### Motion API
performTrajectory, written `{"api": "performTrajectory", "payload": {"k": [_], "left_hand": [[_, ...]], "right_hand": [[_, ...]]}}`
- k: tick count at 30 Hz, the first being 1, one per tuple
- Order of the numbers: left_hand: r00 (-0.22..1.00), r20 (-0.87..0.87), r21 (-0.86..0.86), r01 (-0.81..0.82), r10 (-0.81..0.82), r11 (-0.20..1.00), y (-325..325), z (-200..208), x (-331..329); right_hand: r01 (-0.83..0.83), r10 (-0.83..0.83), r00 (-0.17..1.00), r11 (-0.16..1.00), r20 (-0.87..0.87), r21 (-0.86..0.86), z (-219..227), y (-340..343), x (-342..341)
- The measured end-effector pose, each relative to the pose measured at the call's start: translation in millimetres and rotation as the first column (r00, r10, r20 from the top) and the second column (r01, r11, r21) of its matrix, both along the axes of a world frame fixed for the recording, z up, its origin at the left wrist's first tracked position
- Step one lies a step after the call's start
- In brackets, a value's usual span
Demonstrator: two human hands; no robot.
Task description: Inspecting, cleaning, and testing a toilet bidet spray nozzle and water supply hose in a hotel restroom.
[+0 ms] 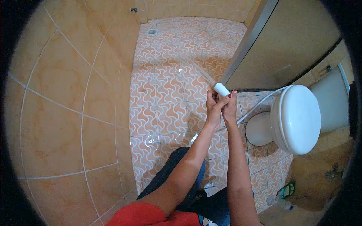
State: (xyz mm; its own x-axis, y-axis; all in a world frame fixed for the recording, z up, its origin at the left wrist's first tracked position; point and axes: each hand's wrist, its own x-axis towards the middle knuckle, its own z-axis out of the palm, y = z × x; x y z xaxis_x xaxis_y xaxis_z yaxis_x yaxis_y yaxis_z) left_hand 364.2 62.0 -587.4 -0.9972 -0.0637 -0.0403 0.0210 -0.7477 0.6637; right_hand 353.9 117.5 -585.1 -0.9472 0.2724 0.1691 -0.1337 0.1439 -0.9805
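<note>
A white hand sprayer [221, 89] points away from me toward the far left, and a faint streak of water leaves its head. My left hand [213, 107] is closed about its lower part from the left side. Pressed against it from the right, my right hand [229, 107] is closed on the sprayer too, with the fingers of both hands overlapping. The grip of the sprayer is hidden by my hands. A pale hose [260, 103] runs from near my right wrist toward the toilet [299, 119], whose white lid is down.
Wet patterned tiles cover the floor [169, 116], with a round drain [152, 32] at the far left. A metal-framed partition [250, 41] stands beyond my hands. Tiled wall [68, 105] rises on the left. A clear plastic bottle [279, 202] and a green packet [287, 190] lie at lower right.
</note>
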Motion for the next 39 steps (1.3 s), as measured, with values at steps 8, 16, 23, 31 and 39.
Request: {"api": "performTrajectory", "payload": {"k": [8,16,23,31,39], "left_hand": [[0.999,-0.048,-0.054,0.02,-0.023,0.998,2.8,2.4,0.1],[0.999,-0.043,-0.049,0.022,-0.024,0.999,-0.7,3.3,2.9],[0.986,0.161,0.07,0.026,-0.037,0.997,15.8,-22.3,-5.4],[0.905,0.322,-0.563,0.419,-0.277,0.713,55.8,-37.6,19.6],[0.674,0.382,-0.609,0.698,-0.632,0.377,113.0,-63.9,82.7]], "right_hand": [[-0.016,0.014,0.999,0.998,-0.029,-0.059,-6.1,6.3,-1.9],[-0.051,0.047,0.998,0.987,-0.033,-0.151,-11.1,3.2,-1.3],[0.114,-0.117,0.993,0.956,-0.003,0.269,-27.9,11.9,-3.3],[0.362,-0.401,0.916,0.791,-0.03,0.494,-87.9,56.7,36.8],[0.361,-0.668,0.713,0.609,0.211,0.707,-96.9,112.6,135.3]]}}
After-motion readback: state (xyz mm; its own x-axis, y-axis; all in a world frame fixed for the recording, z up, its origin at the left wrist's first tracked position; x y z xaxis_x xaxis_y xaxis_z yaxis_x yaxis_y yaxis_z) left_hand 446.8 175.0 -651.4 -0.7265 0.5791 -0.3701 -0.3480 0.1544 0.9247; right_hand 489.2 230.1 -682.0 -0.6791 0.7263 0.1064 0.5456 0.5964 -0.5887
